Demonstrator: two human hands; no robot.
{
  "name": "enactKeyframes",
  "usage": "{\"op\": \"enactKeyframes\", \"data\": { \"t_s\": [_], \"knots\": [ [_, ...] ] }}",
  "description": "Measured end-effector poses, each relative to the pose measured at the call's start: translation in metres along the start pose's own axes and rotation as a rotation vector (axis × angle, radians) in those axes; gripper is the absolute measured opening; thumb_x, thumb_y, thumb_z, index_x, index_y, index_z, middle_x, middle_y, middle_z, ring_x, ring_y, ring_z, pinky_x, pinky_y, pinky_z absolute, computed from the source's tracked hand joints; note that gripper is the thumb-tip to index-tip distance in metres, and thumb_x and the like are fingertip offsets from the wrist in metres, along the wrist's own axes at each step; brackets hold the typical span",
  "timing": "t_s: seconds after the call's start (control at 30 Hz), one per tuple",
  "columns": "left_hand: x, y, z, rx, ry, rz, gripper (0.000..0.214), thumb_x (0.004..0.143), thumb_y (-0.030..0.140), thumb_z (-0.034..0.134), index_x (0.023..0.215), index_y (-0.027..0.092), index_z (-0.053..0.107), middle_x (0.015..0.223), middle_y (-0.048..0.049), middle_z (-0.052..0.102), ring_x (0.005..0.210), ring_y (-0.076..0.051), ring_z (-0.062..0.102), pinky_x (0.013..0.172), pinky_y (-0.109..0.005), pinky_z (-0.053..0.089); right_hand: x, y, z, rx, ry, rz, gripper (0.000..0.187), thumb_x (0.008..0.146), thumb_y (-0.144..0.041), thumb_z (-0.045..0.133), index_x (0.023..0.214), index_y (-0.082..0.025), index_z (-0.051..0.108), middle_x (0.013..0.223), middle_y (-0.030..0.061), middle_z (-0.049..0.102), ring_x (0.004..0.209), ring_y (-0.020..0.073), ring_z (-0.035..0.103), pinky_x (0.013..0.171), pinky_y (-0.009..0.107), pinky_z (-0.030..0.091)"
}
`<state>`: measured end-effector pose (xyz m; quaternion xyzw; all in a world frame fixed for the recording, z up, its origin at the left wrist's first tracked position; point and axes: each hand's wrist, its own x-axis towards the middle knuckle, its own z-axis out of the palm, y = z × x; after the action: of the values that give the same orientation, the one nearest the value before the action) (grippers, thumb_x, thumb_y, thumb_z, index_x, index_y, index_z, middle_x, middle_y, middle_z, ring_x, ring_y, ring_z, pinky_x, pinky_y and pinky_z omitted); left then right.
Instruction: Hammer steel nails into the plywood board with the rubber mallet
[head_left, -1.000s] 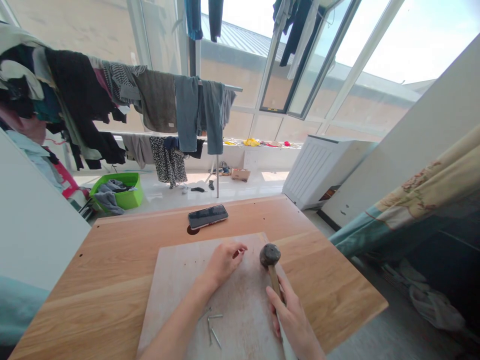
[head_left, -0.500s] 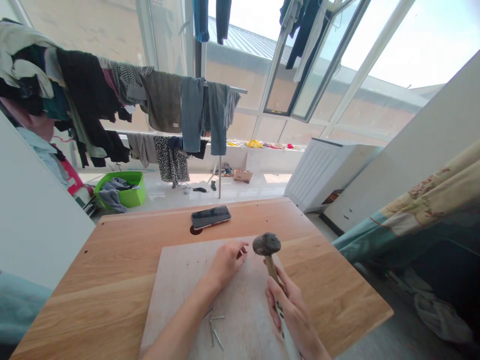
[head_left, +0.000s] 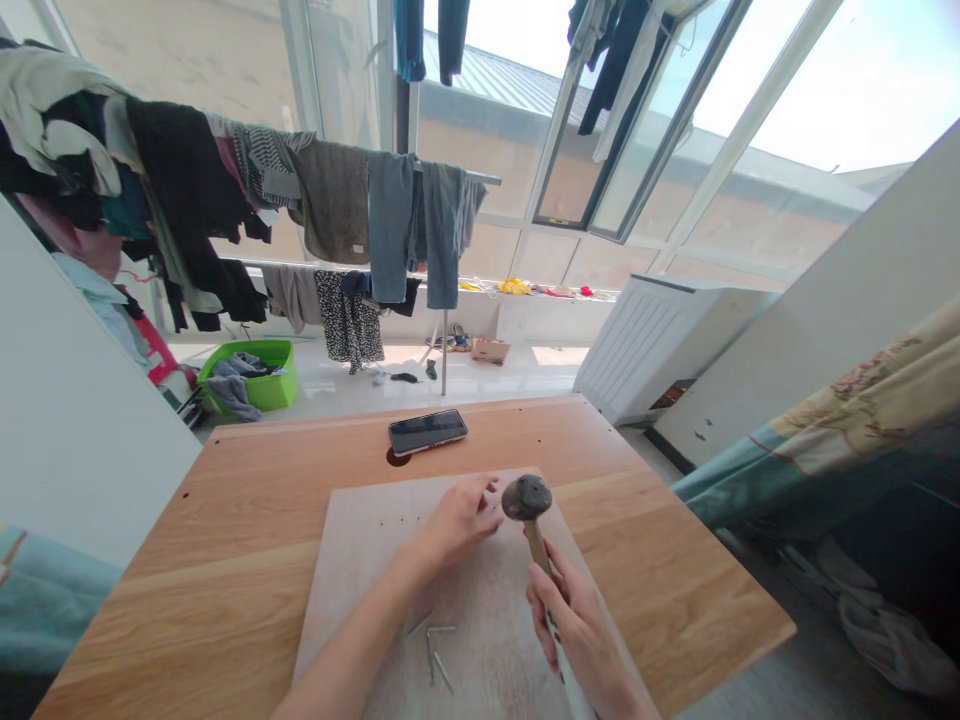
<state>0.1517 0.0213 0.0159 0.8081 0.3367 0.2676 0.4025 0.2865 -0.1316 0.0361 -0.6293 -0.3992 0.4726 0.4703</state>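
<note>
Board [head_left: 480, 625]: lay flat on the bench [head_left: 660, 560], just short of the phone [head_left: 427, 432]. Dark dots [head_left: 401, 520]: ran in a short row near the board's far edge. Nails [head_left: 444, 673]: lay loose on the near part, right of the left forearm [head_left: 367, 635], pointing different ways. Left hand [head_left: 461, 510]: sat over the far right part of the board, with fingers curled and thumb slightly apart; could not tell of anything pinched between. Mallet [head_left: 535, 540]: slanted, with head just right of those fingertips, barrel roughly crosswise, one end towards them; could not judge the height above the board. Ran by its long axis back and rightward. Right hand [head_left: 574, 612]: wrapped snugly round the handle, alone on it.
</note>
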Motion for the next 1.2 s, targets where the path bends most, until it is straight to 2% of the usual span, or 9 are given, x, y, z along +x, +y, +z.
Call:
{"op": "enactKeyframes", "data": {
  "t_s": [0.07, 0.2, 0.37, 0.47, 0.6, 0.7, 0.83, 1.03, 1.2],
  "knots": [
    [-0.016, 0.011, -0.017, 0.126, -0.113, 0.046, 0.04, 0.077, 0.02, 0.064, 0.117, 0.019, 0.064, 0.118, -0.0099, 0.065, 0.094, -0.021, 0.064, 0.085, -0.031, 0.051, -0.008, 0.013, -0.008, 0.003, 0.007, 0.029, 0.066, 0.088, -0.064, 0.056, 0.135, -0.018, 0.051, 0.059, -0.0095, 0.046, 0.033, 0.0068, 0.038, 0.031, 0.019, 0.033],
    [-0.062, 0.039, -0.041, 0.506, -0.391, 0.089, 0.019, 0.072, 0.021, 0.066, 0.09, 0.019, 0.07, 0.103, -0.0118, 0.066, 0.098, -0.03, 0.062, 0.085, -0.039, 0.049, -0.023, 0.04, -0.025, -0.054, 0.03, 0.106, 0.067, 0.086, -0.063, 0.059, 0.137, -0.02, 0.055, 0.055, -0.0068, 0.053, 0.035, 0.0119, 0.045, 0.034, 0.024, 0.037],
    [-0.092, 0.048, -0.03, 0.716, -0.471, 0.095, 0.022, 0.068, 0.009, 0.06, 0.086, 0.012, 0.073, 0.1, -0.018, 0.068, 0.097, -0.034, 0.063, 0.082, -0.041, 0.048, -0.026, 0.047, -0.031, -0.127, 0.051, 0.139, 0.067, 0.088, -0.059, 0.061, 0.142, -0.021, 0.053, 0.054, -0.0046, 0.06, 0.038, 0.0172, 0.053, 0.04, 0.028, 0.043],
    [-0.084, 0.047, -0.027, 0.671, -0.455, 0.125, 0.021, 0.068, 0.005, 0.056, 0.08, 0.014, 0.072, 0.095, -0.0155, 0.07, 0.091, -0.03, 0.064, 0.078, -0.038, 0.048, -0.025, 0.046, -0.031, -0.138, 0.024, 0.159, 0.068, 0.088, -0.06, 0.06, 0.143, -0.022, 0.052, 0.052, -0.0047, 0.06, 0.039, 0.0189, 0.056, 0.039, 0.028, 0.044],
    [-0.056, 0.038, -0.035, 0.291, -0.39, 0.089, 0.016, 0.072, 0.01, 0.059, 0.083, 0.019, 0.068, 0.082, -0.004, 0.07, 0.075, -0.019, 0.062, 0.067, -0.028, 0.047, -0.024, 0.052, -0.028, -0.114, 0.06, 0.128, 0.066, 0.087, -0.062, 0.061, 0.14, -0.024, 0.054, 0.056, -0.0041, 0.062, 0.037, 0.017, 0.054, 0.037, 0.027, 0.042],
    [-0.029, 0.019, -0.034, -0.016, -0.133, 0.034, 0.025, 0.081, 0.015, 0.058, 0.103, 0.021, 0.065, 0.081, 0.001, 0.069, 0.073, -0.014, 0.063, 0.07, -0.024, 0.048, -0.023, 0.059, -0.023, -0.108, 0.094, 0.108, 0.067, 0.087, -0.063, 0.059, 0.141, -0.023, 0.053, 0.053, -0.0045, 0.059, 0.034, 0.0157, 0.05, 0.033, 0.026, 0.037],
    [-0.005, -0.008, -0.021, -0.053, 0.124, 0.016, 0.021, 0.086, 0.019, 0.056, 0.104, 0.022, 0.067, 0.087, -0.0009, 0.071, 0.081, -0.015, 0.065, 0.081, -0.027, 0.049, -0.021, 0.063, -0.019, -0.141, 0.128, 0.092, 0.076, 0.085, -0.068, 0.056, 0.14, -0.016, 0.053, 0.049, -0.0047, 0.054, 0.032, 0.0153, 0.045, 0.031, 0.026, 0.034],
    [-0.007, -0.022, -0.011, -0.028, 0.096, 0.002, 0.015, 0.086, 0.02, 0.057, 0.098, 0.02, 0.065, 0.083, -0.0006, 0.069, 0.069, -0.013, 0.059, 0.068, -0.023, 0.047, -0.024, 0.057, -0.026, -0.129, 0.096, 0.179, 0.073, 0.085, -0.063, 0.061, 0.142, -0.02, 0.051, 0.05, -0.005, 0.057, 0.037, 0.018, 0.053, 0.036, 0.028, 0.042],
    [-0.012, -0.019, -0.015, 0.003, 0.068, 0.025, 0.014, 0.085, 0.017, 0.055, 0.095, 0.02, 0.065, 0.085, -0.0006, 0.069, 0.069, -0.012, 0.059, 0.069, -0.023, 0.047, -0.025, 0.056, -0.026, -0.144, 0.11, 0.102, 0.061, 0.087, -0.057, 0.062, 0.138, -0.023, 0.057, 0.052, -0.0044, 0.06, 0.037, 0.0176, 0.054, 0.037, 0.028, 0.043]
  ]
}}
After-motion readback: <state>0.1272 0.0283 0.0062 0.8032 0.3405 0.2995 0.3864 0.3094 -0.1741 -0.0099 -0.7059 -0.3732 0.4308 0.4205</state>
